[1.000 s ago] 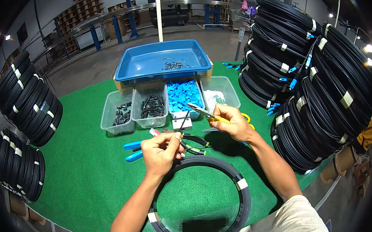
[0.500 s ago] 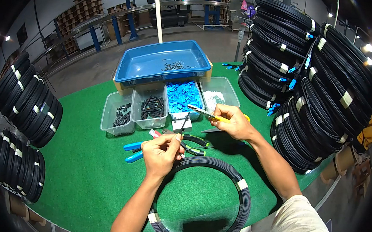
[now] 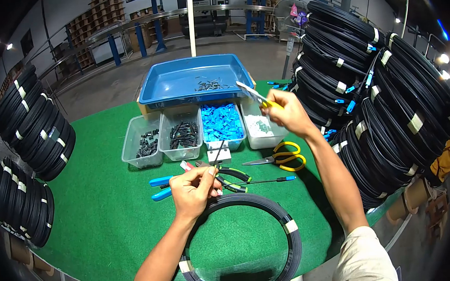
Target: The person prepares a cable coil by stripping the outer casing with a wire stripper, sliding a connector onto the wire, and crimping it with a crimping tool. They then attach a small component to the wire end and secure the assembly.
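Left hand [image 3: 193, 192] sits just past the far rim of the bound black cable coil [image 3: 295, 245], thumb and forefinger pinched together on a thin black cable end [image 3: 219, 154], which pokes up beyond the coil. Right hand [image 3: 289, 114] is raised, past the coil and off to its right, fingers wrapped round a yellow-handled cutter [image 3: 253, 92] — can't tell whether its blades are parted. Cutter and cable end are well apart.

For good handling, I'd say: firm pinch close to the tip so it doesn't bend, blades square to the cable and off the left fingertips. The blue connector plug [image 3: 287, 178] on a cable lying beyond the coil could snag a sleeve or tool; so could the green-and-black pliers [image 3: 236, 172] just past the far rim.

Edges: bin walls cross beyond the coil, the blue connector bin [image 3: 222, 121] among them. Yellow-handled scissors [image 3: 283, 158] lie past the coil, to its right. Stacked cable coils [image 3: 376, 145] crowd that side — tight elbow swing, I'd guess. Widest stretch of green mat [image 3: 100, 217] shows left of the coil. Its near rim runs out of view.
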A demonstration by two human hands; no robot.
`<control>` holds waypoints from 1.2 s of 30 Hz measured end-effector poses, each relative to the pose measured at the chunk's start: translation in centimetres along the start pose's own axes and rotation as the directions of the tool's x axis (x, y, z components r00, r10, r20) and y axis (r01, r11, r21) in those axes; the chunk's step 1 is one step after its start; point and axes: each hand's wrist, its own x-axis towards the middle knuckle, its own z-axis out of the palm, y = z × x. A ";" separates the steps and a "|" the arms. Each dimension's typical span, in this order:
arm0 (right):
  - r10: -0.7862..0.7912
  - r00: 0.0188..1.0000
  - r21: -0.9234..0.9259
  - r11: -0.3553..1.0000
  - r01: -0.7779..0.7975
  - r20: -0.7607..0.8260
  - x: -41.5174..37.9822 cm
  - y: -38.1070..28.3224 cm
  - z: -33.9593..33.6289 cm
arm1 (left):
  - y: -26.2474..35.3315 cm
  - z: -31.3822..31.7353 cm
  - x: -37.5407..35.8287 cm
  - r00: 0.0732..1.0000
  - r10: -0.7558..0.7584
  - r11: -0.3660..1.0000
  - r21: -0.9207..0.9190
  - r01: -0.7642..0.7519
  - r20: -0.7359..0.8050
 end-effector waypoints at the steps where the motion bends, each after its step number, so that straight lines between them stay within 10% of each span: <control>1: -0.071 0.997 -0.047 0.996 0.070 -0.015 1.6 0.6 -0.2 | -0.3 -0.1 0.1 1.000 -0.007 1.000 -0.027 0.007 0.003; 11: 0.334 0.940 -0.443 0.855 -0.271 0.068 13.5 -2.2 0.5 | -1.1 -0.9 0.6 1.000 -0.008 0.994 -0.105 0.009 0.011; 14: 0.277 0.953 -0.810 0.584 -0.063 0.125 16.2 -1.2 0.5 | -1.1 -0.9 0.7 1.000 0.013 0.995 -0.100 -0.011 0.020; 16: 0.444 0.896 -0.785 0.550 -0.285 -0.014 15.0 -4.3 1.2 | -1.2 -0.9 0.5 1.000 0.013 0.994 -0.106 -0.011 0.017; 23: 0.118 0.987 -0.945 0.296 -0.139 -0.108 14.6 -3.6 2.2 | -0.9 -0.6 0.4 0.998 0.010 0.987 -0.160 -0.001 0.055; 28: 0.238 0.965 -0.924 0.332 -0.191 -0.115 12.8 -4.0 1.5 | -0.6 -0.4 0.2 1.000 -0.011 0.989 -0.145 0.014 0.026; 34: -0.110 0.991 -0.660 0.740 0.131 0.073 2.6 -3.3 1.8 | -1.1 -0.6 0.5 1.000 0.021 0.986 -0.165 -0.019 0.009; 36: 0.056 0.993 -0.647 0.762 0.023 0.101 -1.8 -3.5 2.2 | -1.0 -0.6 0.5 1.000 0.028 0.982 -0.185 -0.025 0.013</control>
